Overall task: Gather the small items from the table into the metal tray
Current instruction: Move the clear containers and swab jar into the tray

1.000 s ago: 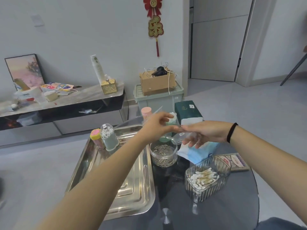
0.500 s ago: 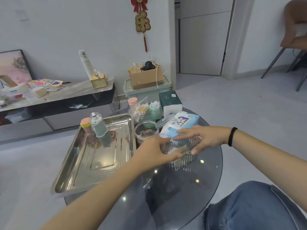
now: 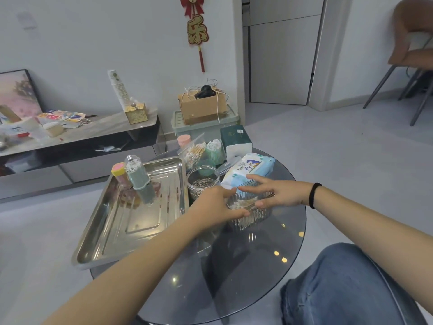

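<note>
1. Left hand (image 3: 216, 204) and right hand (image 3: 278, 194) both clasp the clear swab box (image 3: 249, 213) from opposite sides, on the glass table (image 3: 246, 266) just right of the tray (image 3: 121, 231).
2. Both forearms reach forward, fingers curled round the rim.
3. Wipes pack (image 3: 248, 167): print too blurred to read.

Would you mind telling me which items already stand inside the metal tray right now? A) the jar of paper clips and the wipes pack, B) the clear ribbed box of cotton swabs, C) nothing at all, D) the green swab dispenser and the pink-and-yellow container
D: the green swab dispenser and the pink-and-yellow container stand at the metal tray's far corner.
</note>
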